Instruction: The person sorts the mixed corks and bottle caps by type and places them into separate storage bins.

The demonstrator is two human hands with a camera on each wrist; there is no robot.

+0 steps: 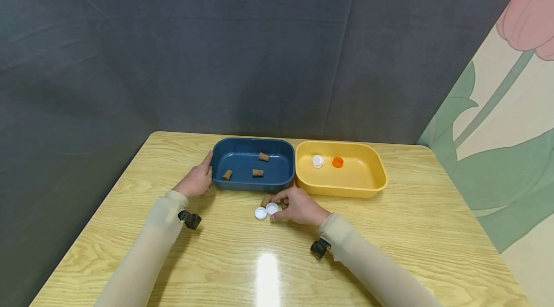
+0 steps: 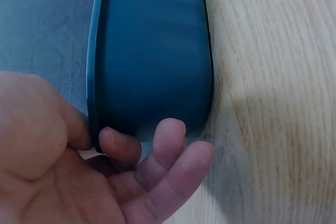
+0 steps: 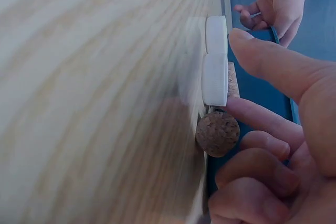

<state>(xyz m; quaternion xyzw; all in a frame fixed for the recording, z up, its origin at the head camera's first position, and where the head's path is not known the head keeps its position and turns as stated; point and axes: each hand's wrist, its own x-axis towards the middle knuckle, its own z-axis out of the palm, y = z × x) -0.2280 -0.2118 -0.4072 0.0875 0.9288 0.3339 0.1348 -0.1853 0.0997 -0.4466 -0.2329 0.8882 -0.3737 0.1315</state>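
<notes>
Three corks [image 1: 258, 172] lie well apart from one another in the blue box [image 1: 240, 161], while the yellow box [image 1: 359, 172] just beside it has an orange cap [image 1: 337, 162] and a white piece [image 1: 318, 161] that may be more than one cap stacked. Judging by this split, the corks and caps look partly sorted by kind, with the pieces in both boxes already dealt with.

What seems left lies on the wooden table [image 1: 216, 259], in front of where the boxes meet: two white caps, a left one [image 1: 260, 213] and a right one [image 1: 272, 209], side by side and flat, and at least two loose corks [image 1: 266, 200] close behind and beside them. The right hand partly covers this cluster, so the exact cork count cannot be told.

The right hand [image 1: 300, 207] has its thumb and forefinger spread on either side of the right white cap, with the other fingers curled back. It has no closed grasp on anything; whether a fingertip touches the cap is unclear. The left hand [image 1: 196, 180] grips the left end of the blue box, its rim pinched between thumb and forefinger, so this box appears steadied.
</notes>
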